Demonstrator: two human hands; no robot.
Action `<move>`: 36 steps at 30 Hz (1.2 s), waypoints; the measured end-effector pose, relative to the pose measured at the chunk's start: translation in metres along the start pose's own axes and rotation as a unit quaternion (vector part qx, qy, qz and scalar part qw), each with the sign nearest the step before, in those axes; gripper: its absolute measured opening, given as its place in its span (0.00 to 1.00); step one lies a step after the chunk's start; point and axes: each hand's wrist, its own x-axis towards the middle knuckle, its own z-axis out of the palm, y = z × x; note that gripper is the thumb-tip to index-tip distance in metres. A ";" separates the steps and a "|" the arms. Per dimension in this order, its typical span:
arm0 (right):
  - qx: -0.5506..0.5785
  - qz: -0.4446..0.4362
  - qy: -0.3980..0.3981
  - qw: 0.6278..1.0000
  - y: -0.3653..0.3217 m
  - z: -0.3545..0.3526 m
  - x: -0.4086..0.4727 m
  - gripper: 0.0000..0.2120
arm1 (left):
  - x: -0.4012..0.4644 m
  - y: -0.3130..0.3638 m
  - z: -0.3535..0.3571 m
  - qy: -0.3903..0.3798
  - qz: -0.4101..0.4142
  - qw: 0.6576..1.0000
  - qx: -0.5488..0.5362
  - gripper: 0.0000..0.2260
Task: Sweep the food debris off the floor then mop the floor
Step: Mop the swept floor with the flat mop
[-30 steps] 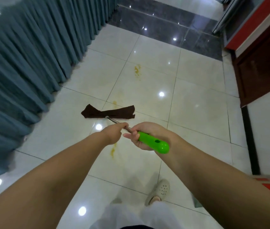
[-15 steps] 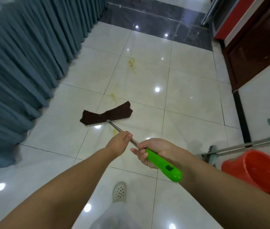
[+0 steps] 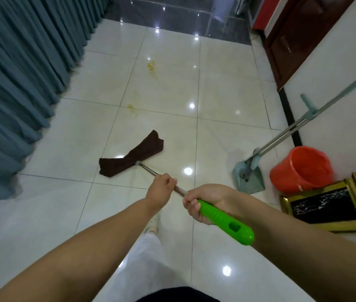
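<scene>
Hands (image 3: 203, 198) grip mop (image 3: 131, 159); no writing legible.

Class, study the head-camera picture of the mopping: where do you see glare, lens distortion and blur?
Head view: ceiling lights glare as bright spots on the glossy floor, one beside the brown mop cloth; the wide-angle lens bows the tile lines and the curtain; the curtain's near edge looks soft, while both hands on the mop stay fairly sharp.
</scene>
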 end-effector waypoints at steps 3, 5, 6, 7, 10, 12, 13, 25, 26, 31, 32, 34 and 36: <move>-0.005 0.001 0.014 1.000 0.033 -0.011 -0.014 0.17 | -0.039 0.002 0.020 0.006 -0.001 1.000 -0.030 0.11; -0.014 0.002 0.026 1.000 0.051 -0.017 -0.022 0.18 | -0.059 0.003 0.029 0.003 0.002 0.999 -0.046 0.13; -0.025 0.008 0.035 0.999 0.057 -0.019 -0.026 0.17 | -0.067 0.003 0.034 -0.003 -0.005 0.998 -0.060 0.13; -0.042 0.017 0.044 0.998 0.063 -0.021 -0.032 0.15 | -0.073 0.003 0.039 -0.007 -0.024 0.996 -0.084 0.12; -0.091 0.036 0.071 0.993 0.074 -0.025 -0.055 0.12 | -0.089 0.007 0.050 0.015 -0.105 0.978 -0.180 0.09; -0.110 0.034 0.082 0.990 0.079 -0.028 -0.069 0.11 | -0.094 0.012 0.054 0.003 -0.196 0.933 -0.301 0.10; -0.117 0.033 0.084 0.989 0.081 -0.029 -0.075 0.11 | -0.097 0.018 0.053 -0.025 -0.239 0.898 -0.368 0.09; -0.136 0.033 0.102 0.985 0.076 -0.030 -0.089 0.05 | -0.093 0.033 0.056 -0.093 -0.308 0.810 -0.490 0.05; -0.135 0.021 0.108 0.985 0.076 -0.029 -0.081 0.10 | -0.089 0.031 0.055 -0.085 -0.318 0.803 -0.496 0.06; -0.143 -0.019 0.133 0.981 0.059 -0.028 -0.058 0.22 | -0.073 0.030 0.049 -0.075 -0.326 0.774 -0.538 0.08; -0.138 -0.013 0.124 0.983 0.052 -0.028 -0.055 0.20 | -0.069 0.032 0.048 -0.076 -0.324 0.768 -0.547 0.08; -0.135 0.014 0.104 0.985 0.036 -0.025 -0.048 0.11 | -0.059 0.038 0.043 -0.074 -0.320 0.757 -0.565 0.07; -0.145 0.042 0.094 0.984 0.019 -0.018 -0.038 0.09 | -0.047 0.044 0.038 -0.067 -0.314 0.752 -0.575 0.05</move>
